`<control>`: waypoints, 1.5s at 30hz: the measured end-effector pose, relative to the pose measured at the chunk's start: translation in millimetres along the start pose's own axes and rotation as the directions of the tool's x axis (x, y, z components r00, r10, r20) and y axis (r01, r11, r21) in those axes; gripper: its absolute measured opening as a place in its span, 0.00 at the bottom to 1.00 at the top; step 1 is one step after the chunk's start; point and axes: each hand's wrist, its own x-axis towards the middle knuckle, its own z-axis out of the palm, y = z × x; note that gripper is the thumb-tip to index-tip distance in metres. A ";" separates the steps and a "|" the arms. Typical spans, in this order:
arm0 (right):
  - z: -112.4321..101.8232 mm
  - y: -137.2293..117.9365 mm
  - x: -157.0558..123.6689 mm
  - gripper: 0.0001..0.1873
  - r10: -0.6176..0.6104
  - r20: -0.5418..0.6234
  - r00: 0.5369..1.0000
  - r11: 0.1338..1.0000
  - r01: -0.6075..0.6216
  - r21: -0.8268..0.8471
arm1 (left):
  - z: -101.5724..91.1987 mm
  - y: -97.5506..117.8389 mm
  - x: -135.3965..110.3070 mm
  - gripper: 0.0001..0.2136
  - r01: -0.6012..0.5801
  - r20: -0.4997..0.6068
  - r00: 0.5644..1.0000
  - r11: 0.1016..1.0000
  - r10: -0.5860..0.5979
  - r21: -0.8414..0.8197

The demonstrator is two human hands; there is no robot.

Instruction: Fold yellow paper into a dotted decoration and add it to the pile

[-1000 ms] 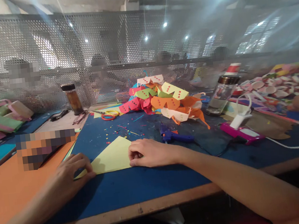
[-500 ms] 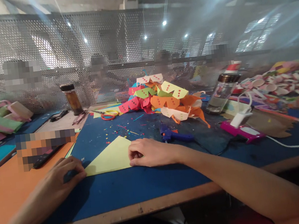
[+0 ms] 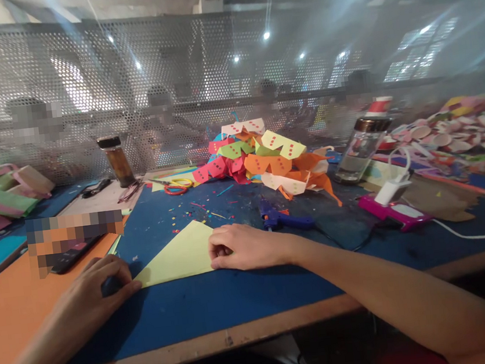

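Note:
A pale yellow sheet of paper (image 3: 178,253), folded into a triangle, lies flat on the blue table top, its long edge toward me. My left hand (image 3: 107,282) pinches its left corner between thumb and fingers. At the other end, my right hand (image 3: 241,247) is closed over the paper with curled fingers, covering the right corner. Behind my right hand rests a blue glue gun (image 3: 288,220) with a dark cord. Orange paper (image 3: 16,313) spreads beneath my left forearm.
Folded paper shapes (image 3: 267,164) are heaped at the back centre, near scissors (image 3: 177,185) and small scraps. A brown-filled bottle (image 3: 118,164) stands back left, a clear bottle (image 3: 359,154) back right. A pink power strip (image 3: 393,214) lies right. People sit behind a perforated screen (image 3: 193,53).
Almost nothing differs. My left thumb and fingers have shifted very slightly at the paper's left corner; the folded paper and my right hand stay in place.

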 end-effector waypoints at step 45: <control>0.9 2.3 0.1 0.07 -0.011 -0.004 1.000 1.000 0.011 -0.005 | 10.5 43.6 7.3 0.10 -0.122 0.037 0.992 0.992 0.124 -0.036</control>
